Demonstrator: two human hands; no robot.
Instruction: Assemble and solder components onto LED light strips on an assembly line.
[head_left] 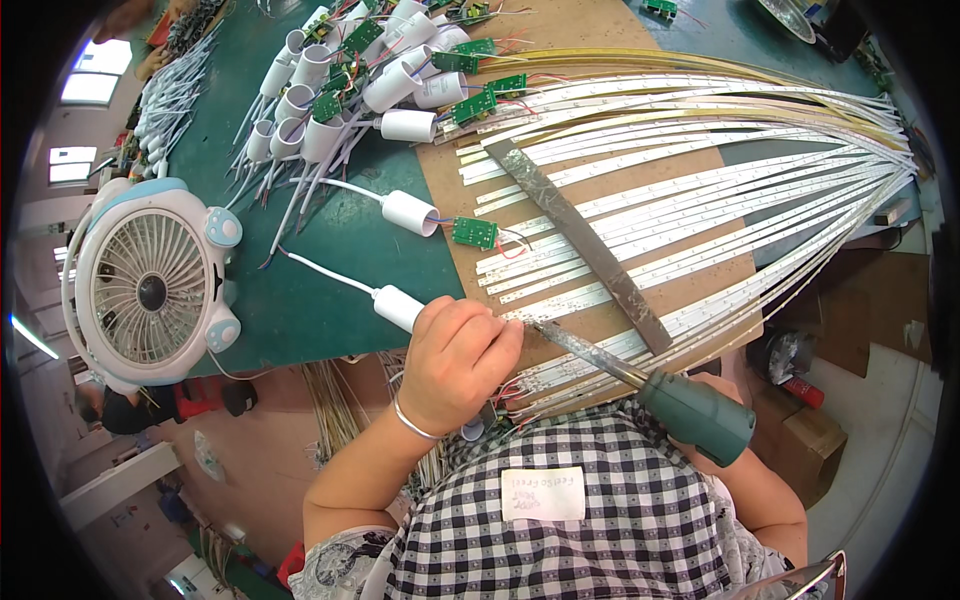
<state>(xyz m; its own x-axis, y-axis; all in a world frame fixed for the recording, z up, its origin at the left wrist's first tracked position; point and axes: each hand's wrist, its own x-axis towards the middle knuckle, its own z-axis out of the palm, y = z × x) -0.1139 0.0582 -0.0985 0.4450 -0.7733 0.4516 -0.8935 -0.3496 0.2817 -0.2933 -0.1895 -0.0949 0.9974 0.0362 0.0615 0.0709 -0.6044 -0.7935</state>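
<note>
My left hand [455, 360] is closed in a pinch at the near left edge of the strips. Its fingers cover what they grip, beside a white plastic cylinder [397, 308] with a white cable. My right hand [712, 384], partly hidden, is wrapped round the green handle of a soldering iron [697, 415]. The iron's tip ends close to my left fingertips, over the ends of the white LED strips [640, 225]. Across the strips lies a dark flat bar [580, 245]. Further back sits another white cylinder [409, 213], wired to a small green circuit board [475, 233].
White cylinders [390, 88] with green boards and cables are piled at the far left. A white and blue fan [150, 290] stands at the left edge of the green table [330, 250]. Brown board [450, 185] lies under the strips. A cardboard box [808, 445] is below right.
</note>
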